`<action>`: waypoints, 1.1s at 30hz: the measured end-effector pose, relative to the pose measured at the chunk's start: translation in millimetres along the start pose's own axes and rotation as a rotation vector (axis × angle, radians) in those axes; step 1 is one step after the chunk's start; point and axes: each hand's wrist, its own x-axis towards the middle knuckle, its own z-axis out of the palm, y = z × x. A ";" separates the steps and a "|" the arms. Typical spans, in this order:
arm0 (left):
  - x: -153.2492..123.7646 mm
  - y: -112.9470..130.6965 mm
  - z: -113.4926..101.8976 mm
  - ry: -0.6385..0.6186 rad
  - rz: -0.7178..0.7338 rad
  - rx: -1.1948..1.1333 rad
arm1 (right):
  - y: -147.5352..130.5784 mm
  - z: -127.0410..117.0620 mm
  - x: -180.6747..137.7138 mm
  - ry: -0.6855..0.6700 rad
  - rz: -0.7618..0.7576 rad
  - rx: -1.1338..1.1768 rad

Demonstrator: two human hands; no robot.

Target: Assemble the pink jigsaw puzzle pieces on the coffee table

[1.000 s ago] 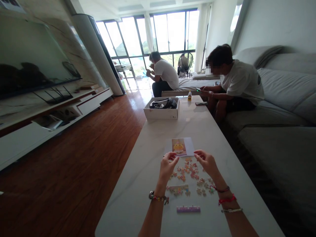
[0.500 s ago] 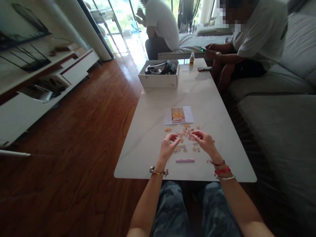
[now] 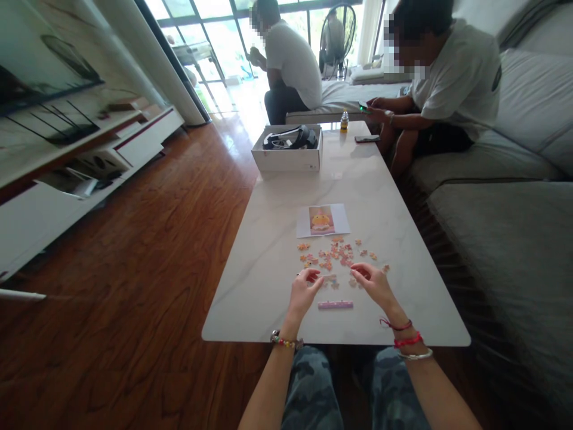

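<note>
The thumb and fingertips of my left hand (image 3: 305, 294) curve towards each other, the gap narrow, and those of my right hand (image 3: 375, 286) are bent close together too; I cannot tell whether either pinches a piece. Both are over the near part of the white, grey-veined table (image 3: 250, 286), apart from each other. Between them, partly hidden by my fingers, lie pale jigsaw pieces (image 3: 335, 285); just beyond, small pink and orange jigsaw pieces (image 3: 346, 260) are scattered. Nearer to me, a straight purple strip with little knobs on its far edge (image 3: 335, 305) lies crosswise. On the far side of the pieces is a white paper sheet (image 3: 322, 220) printed with a yellow figure. Farther off, to the left, stands a white cardboard box (image 3: 286, 160) with a black device (image 3: 293, 139) inside; to its right are a small bottle with yellow contents (image 3: 344, 122) and a dark, flat phone (image 3: 367, 139). At the far right, a person in a white T-shirt (image 3: 454, 83) sits on the grey sofa (image 3: 505, 221)
</note>
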 end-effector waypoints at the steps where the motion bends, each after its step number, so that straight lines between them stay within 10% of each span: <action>1: 0.5 0.5 0.5 0.000 -0.001 -0.006 | -0.4 -0.1 0.3 -0.004 0.001 0.000; 26: 6.5 -34.1 13.6 0.050 -0.026 0.103 | 53.5 4.3 14.9 0.007 -0.057 -0.360; 33: 22.5 -19.4 16.9 0.074 0.017 0.042 | 31.6 8.0 28.9 0.120 -0.071 -0.111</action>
